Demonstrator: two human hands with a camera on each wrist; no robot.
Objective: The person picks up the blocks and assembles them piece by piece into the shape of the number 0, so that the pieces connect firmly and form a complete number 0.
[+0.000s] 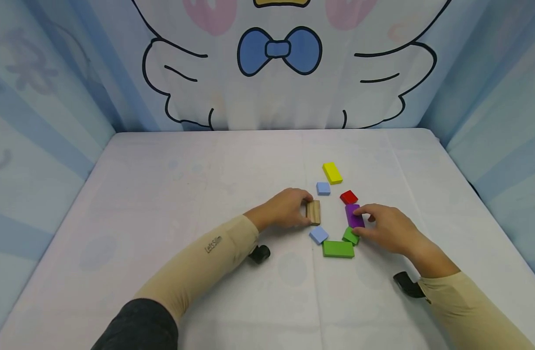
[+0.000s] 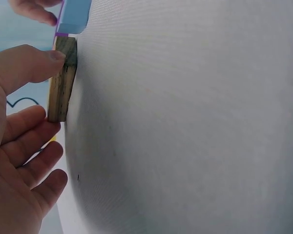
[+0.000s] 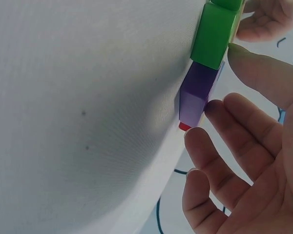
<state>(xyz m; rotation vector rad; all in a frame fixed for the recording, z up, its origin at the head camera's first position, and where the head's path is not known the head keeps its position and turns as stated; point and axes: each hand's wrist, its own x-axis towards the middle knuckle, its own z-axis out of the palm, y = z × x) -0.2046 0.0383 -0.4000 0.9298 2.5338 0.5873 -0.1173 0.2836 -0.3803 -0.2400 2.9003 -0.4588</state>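
Along its length, a natural wooden block point(image 1: 313, 213) sits between the thumb and fingers of my left hand point(image 1: 289, 208). In the left wrist view, the thumb presses one end of that wooden block point(image 2: 63, 87) and a fingertip meets the other. My right hand point(image 1: 385, 224) has loosely bent, spread fingers at a purple block point(image 1: 354, 216). Its thumb touches or nearly touches a small green block point(image 1: 350, 236), also seen in the right wrist view, where a fingertip reaches the edge of the purple block point(image 3: 195, 95).
A red block point(image 1: 349, 197) and a yellow block point(image 1: 332, 173) lie farther back. One light blue block point(image 1: 323, 188) is behind the wooden block; another blue block point(image 1: 318, 235) lies in front. A longer green block point(image 1: 338, 249) is nearest on the white-covered table point(image 1: 162, 194).
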